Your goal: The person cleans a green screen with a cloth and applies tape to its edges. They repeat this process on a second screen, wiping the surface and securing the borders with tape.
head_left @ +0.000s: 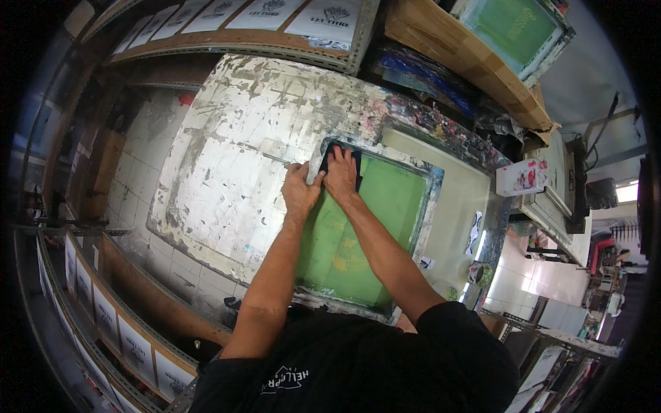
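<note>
A screen-printing frame (433, 184) with green mesh (385, 206) lies on a worn, paint-spattered white table (227, 151). My left hand (301, 191) grips the frame's left side near its far corner, with the thumb over the edge. Inside that same corner, my right hand (340, 173) presses a dark cloth (358, 164) against the mesh, fingers stretched over it. Part of the cloth is hidden beneath the hand. A faint yellowish print (350, 255) shows on the nearer mesh, partly covered by my right forearm.
A pale glass-like panel (451, 206) borders the frame on the right, with a small white container (521, 177) beyond. Racks of printed sheets stand far left (265, 15) and near left (134, 344). Behind the table are a cardboard sheet (468, 58) and another green screen (513, 31).
</note>
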{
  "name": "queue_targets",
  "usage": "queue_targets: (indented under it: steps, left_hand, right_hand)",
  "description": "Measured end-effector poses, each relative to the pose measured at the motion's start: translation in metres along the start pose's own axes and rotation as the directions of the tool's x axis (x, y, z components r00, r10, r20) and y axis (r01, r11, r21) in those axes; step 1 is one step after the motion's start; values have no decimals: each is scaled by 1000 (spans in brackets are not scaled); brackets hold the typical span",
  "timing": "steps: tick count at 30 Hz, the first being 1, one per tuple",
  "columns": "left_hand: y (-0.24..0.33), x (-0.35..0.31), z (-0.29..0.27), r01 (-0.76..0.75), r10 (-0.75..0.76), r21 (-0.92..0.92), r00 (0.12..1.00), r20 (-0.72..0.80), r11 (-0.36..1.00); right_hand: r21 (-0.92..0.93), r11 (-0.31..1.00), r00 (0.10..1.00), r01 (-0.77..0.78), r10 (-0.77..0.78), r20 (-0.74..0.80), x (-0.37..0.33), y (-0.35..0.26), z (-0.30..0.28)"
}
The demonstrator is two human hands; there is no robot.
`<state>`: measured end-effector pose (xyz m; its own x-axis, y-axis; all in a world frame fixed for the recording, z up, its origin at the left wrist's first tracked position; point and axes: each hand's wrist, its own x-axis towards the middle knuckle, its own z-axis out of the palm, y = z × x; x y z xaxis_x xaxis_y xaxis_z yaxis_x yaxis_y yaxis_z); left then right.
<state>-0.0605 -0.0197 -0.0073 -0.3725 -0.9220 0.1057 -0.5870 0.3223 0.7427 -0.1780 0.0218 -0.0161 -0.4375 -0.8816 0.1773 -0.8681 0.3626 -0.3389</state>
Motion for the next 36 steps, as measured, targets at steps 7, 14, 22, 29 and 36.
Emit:
queue_targets:
  steps: [7,14,22,29,36]
  left_hand:
    - [-10,-3,1,19,-19,32,1000,-1,999]
    - [4,-5,-3,37,-40,71,998,40,997]
    - [-10,-11,-11,-42,39,256,999,16,966]
    - [3,-166,-110,-568,507,-71,663,552,820]
    - [-25,-231,-136,-642,547,-69,586,598,763]
  right_hand:
    - [-326,941,983,-88,135,122,-43,79,-40]
    - [-669,726,983,-160,176,-43,-93,136,-79]
    - [-143,968,959,-207,230,168,-219,71,-143]
    - [48,766,766,-641,642,-33,-327,98,-300]
    - [94,671,664,-735,741,-101,-422,188,-254]
